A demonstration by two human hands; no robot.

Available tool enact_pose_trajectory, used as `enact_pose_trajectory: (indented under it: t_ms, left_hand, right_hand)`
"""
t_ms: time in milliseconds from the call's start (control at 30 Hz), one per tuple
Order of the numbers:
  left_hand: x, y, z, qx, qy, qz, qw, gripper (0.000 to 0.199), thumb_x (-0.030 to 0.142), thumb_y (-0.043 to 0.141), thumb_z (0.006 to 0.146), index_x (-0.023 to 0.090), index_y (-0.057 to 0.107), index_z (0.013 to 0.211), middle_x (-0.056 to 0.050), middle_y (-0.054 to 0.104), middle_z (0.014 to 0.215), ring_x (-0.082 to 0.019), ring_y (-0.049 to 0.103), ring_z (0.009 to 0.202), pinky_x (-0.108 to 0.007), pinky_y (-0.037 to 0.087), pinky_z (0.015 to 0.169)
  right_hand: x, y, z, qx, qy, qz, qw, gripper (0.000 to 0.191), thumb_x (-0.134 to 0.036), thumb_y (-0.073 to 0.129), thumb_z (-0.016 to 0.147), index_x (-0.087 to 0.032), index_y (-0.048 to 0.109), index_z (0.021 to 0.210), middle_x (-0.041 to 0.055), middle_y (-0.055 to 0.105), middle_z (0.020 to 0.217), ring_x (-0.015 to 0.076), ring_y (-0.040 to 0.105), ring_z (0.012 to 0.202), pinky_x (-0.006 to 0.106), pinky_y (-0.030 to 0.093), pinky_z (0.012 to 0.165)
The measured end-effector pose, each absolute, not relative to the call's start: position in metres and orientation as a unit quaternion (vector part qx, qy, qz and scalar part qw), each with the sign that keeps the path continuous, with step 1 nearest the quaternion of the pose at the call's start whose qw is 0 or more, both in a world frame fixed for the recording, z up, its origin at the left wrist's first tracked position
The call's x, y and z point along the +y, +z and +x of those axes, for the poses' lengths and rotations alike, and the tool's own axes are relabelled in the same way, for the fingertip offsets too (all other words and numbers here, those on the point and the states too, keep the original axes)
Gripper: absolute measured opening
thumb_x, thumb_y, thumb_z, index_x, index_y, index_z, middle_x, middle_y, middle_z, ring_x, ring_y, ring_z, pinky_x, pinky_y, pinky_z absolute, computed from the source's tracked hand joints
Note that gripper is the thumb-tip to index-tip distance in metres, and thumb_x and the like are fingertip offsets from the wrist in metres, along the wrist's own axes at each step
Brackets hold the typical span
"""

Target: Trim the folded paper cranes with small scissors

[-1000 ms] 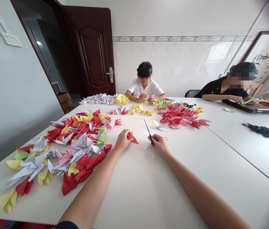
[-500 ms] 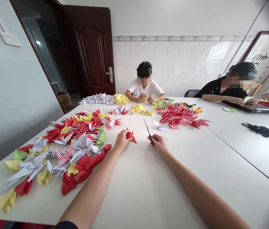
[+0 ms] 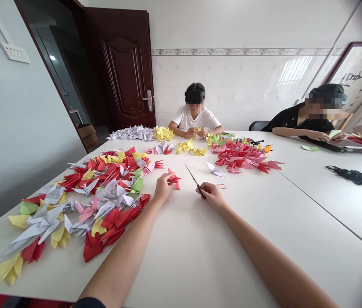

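My left hand (image 3: 164, 187) is closed on a red folded paper crane (image 3: 174, 180) just above the white table (image 3: 194, 248). To its right, my right hand (image 3: 211, 193) grips the dark handle of a thin pointed tool (image 3: 192, 177), which looks like scissors. The blade points up and to the left, its tip a short way from the red crane. A small red outline shape (image 3: 221, 186) lies beside my right hand. Farther back rests a white paper crane (image 3: 215, 169).
Mixed paper cranes (image 3: 113, 188) spread over the table's left side. Red and pink cranes (image 3: 240, 155) are piled at centre right, with yellow ones (image 3: 185, 146) nearby. A black bundle (image 3: 356, 176) lies far right. Two people (image 3: 195, 117) (image 3: 309, 115) sit across, handling paper.
The tool has tilted farther left, its tip now nearer the red crane. My left hand has turned the crane and shifted slightly left. The red outline shape is more visible.
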State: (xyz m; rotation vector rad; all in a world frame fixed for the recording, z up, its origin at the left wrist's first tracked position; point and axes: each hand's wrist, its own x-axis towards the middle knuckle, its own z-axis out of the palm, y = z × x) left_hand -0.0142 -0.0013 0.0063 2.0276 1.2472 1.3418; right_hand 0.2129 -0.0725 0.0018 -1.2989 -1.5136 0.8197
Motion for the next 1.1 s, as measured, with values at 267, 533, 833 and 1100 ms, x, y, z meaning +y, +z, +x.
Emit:
enact_pose_trajectory:
  t_ms: [267,533,833,1100]
  left_hand:
    - [0.002,0.004,-0.013,0.452,0.512,0.684,0.256,0.040,0.000,0.058,0.075,0.018,0.073,0.107,-0.006,0.075,0.101,-0.018,0.071,0.087,-0.032,0.059,0.082]
    - [0.003,0.005,-0.014,0.466,0.500,0.678,0.271,0.022,0.011,0.063,0.081,0.017,0.076,0.097,-0.007,0.076,0.096,-0.020,0.072,0.088,-0.032,0.057,0.084]
    - [0.000,0.008,-0.013,0.456,0.514,0.660,0.303,0.022,0.011,0.067,0.077,0.015,0.075,0.097,-0.007,0.076,0.096,-0.020,0.072,0.088,-0.032,0.057,0.084]
    - [-0.001,0.007,-0.013,0.456,0.509,0.666,0.298,0.021,0.020,0.068,0.078,0.015,0.075,0.097,-0.007,0.077,0.094,-0.021,0.072,0.088,-0.034,0.057,0.085]
  right_hand:
    - [-0.083,0.007,0.200,-0.712,0.232,-0.548,0.371,0.027,-0.041,0.064,0.074,-0.022,0.047,0.066,-0.0017,0.059,0.062,0.0129,0.043,0.056,0.025,0.032,0.053]
    - [-0.083,0.005,0.197,-0.714,0.168,-0.595,0.327,0.031,-0.049,0.062,0.077,-0.023,0.047,0.068,-0.0024,0.055,0.061,0.0136,0.042,0.055,0.025,0.027,0.052]
    - [-0.087,0.006,0.188,-0.715,0.132,-0.621,0.293,0.022,-0.042,0.060,0.080,-0.023,0.050,0.073,-0.0014,0.058,0.067,0.0135,0.045,0.056,0.026,0.024,0.052]
    - [-0.085,0.003,0.188,-0.705,0.128,-0.629,0.300,0.023,-0.044,0.062,0.080,-0.024,0.051,0.073,-0.0008,0.058,0.065,0.0144,0.046,0.056,0.025,0.024,0.052]
